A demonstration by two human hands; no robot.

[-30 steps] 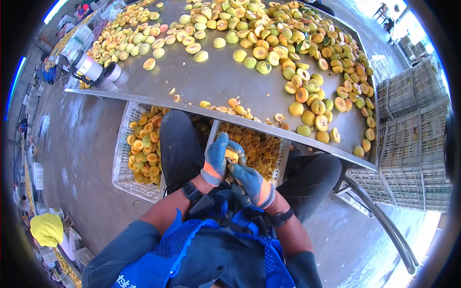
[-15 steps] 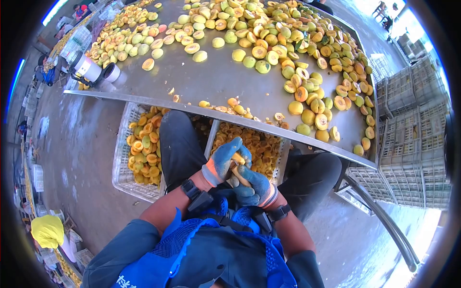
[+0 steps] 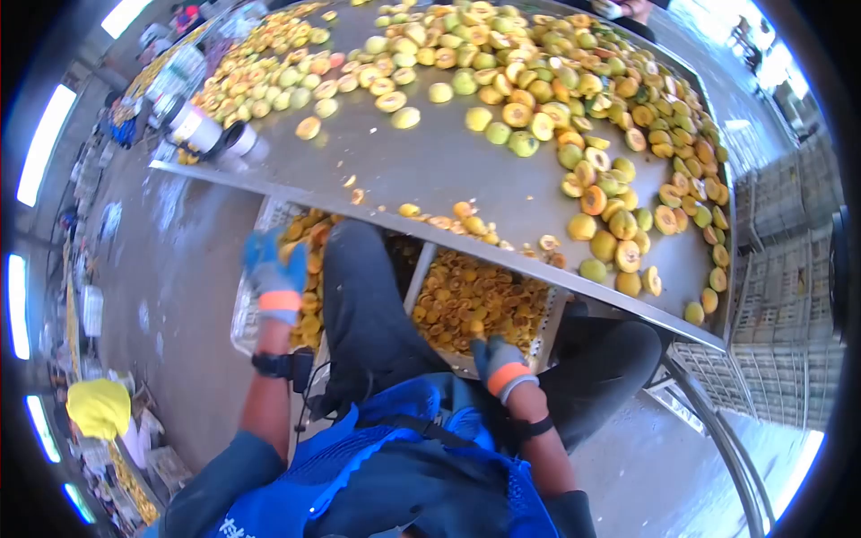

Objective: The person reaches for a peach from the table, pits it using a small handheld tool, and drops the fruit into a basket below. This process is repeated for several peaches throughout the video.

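My left hand, in a blue and orange work glove, reaches over the left crate with its fingers spread. Halved yellow-orange stone fruit, much like apricots, fills that crate beside my knee. My right hand, gloved the same way, is at the near side of the middle crate, its fingers drawn together and pointing in. A small yellowish piece shows at those fingertips; I cannot tell whether they grip it. Smaller orange-brown fruit pieces fill this middle crate.
Above both crates slopes a metal table bearing heaps of cut fruit. A white flask is near its left corner. Stacked plastic crates stand at right. At the table's far side is another person's hand.
My hands have parted from the fruit they held together over my lap. The left moved out over the left crate and opened; the right moved slightly right and down. The view shifted somewhat.
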